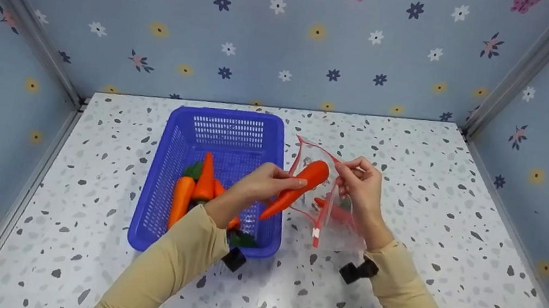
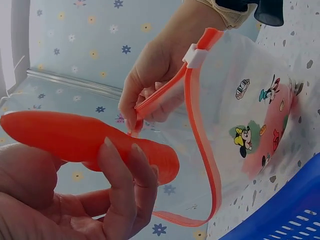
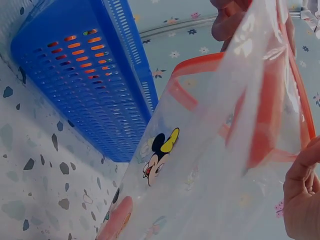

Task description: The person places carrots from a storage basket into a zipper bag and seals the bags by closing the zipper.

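Observation:
My left hand (image 1: 270, 182) grips an orange-red carrot (image 1: 314, 174) at the mouth of a clear zip bag (image 1: 344, 236). The carrot's thick end points into the opening, its thin tip back toward the basket. With thumb and fingers my right hand (image 1: 362, 187) pinches the bag's red rim, holding the mouth wide. In the left wrist view the bag shows cartoon prints and a white slider (image 2: 195, 56) on its red zip edge. Another carrot (image 1: 339, 213) with green at its top lies inside the bag, seen through the plastic.
A blue-purple perforated basket (image 1: 147, 211) stands left of the bag. In it lie several carrots (image 1: 181, 200) with green tops, partly hidden by my left forearm. Flower-patterned panels (image 1: 293, 36) enclose the speckled white tabletop (image 1: 437, 202) at the back and sides.

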Demonstrator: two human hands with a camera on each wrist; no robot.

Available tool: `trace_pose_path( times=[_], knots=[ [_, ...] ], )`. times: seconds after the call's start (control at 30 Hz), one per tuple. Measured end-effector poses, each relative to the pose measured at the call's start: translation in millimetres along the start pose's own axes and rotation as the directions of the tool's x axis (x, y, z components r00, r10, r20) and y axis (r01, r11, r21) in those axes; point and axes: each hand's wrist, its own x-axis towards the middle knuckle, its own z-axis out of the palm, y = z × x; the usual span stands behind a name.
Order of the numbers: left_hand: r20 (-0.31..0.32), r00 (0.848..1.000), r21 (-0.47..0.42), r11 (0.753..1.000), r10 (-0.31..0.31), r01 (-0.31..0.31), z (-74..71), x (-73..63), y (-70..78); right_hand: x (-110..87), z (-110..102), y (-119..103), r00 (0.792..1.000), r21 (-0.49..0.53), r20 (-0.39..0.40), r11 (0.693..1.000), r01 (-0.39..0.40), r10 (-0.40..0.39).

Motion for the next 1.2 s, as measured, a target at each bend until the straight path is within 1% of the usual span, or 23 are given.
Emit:
trace_pose_path(
  times=[0.1, 0.23, 0.43, 0.57, 0.67, 0.77, 0.83, 0.9, 1.03, 1.07, 1.2],
  knots=[
    [-0.006, 1.0, -0.003, 1.0, -0.025, 0.025, 2.7, 5.9, 2.0, -0.2, 1, 0, 1.0, -0.011, -0.005, 1.0, -0.002, 0.002],
    [-0.016, 0.999, -0.028, 0.999, -0.033, 0.032, 7.0, 15.4, 3.3, 0.9, 1, 0, 1.0, -0.009, -0.011, 1.0, 0.003, -0.003],
    [-0.054, 0.997, -0.043, 0.998, -0.048, 0.046, 13.7, 30.8, 2.4, 1.8, 1, 0, 1.0, 0.003, 0.0, 1.0, 0.006, -0.006],
    [-0.059, 0.998, -0.062, 0.998, -0.032, 0.028, 17.5, 38.2, 4.0, 2.9, 1, 0, 1.0, -0.003, 0.006, 1.0, 0.014, -0.014],
    [-0.05, 0.998, -0.138, 0.99, 0.023, -0.03, 20.5, 43.1, 5.9, 3.4, 1, -1, 1.0, -0.01, 0.004, 1.0, 0.004, -0.004],
    [-0.057, 0.993, -0.246, 0.963, 0.1, -0.111, 22.1, 45.4, 6.4, 3.4, 1, -3, 1.0, -0.011, 0.003, 1.0, 0.005, -0.005],
    [-0.08, 0.986, -0.278, 0.947, 0.145, -0.161, 21.8, 45.6, 6.0, 3.5, 2, -3, 1.0, -0.009, 0.008, 1.0, 0.014, -0.014],
    [-0.108, 0.977, -0.283, 0.937, 0.182, -0.206, 20.5, 44.9, 5.3, 3.8, 3, -3, 1.0, 0.002, 0.003, 1.0, 0.022, -0.022],
    [-0.144, 0.961, -0.237, 0.934, 0.238, -0.267, 16.5, 41.5, 1.1, 3.9, 3, -1, 1.0, 0.009, -0.014, 1.0, 0.013, -0.013],
    [-0.151, 0.958, -0.223, 0.936, 0.244, -0.274, 15.1, 40.0, -0.7, 3.9, 3, -1, 1.0, 0.008, -0.021, 1.0, 0.007, -0.007],
    [-0.188, 0.953, -0.168, 0.948, 0.238, -0.27, 7.0, 32.6, -9.3, 3.8, 5, -1, 1.0, -0.006, -0.025, 1.0, 0.0, -0.001]
  ],
)
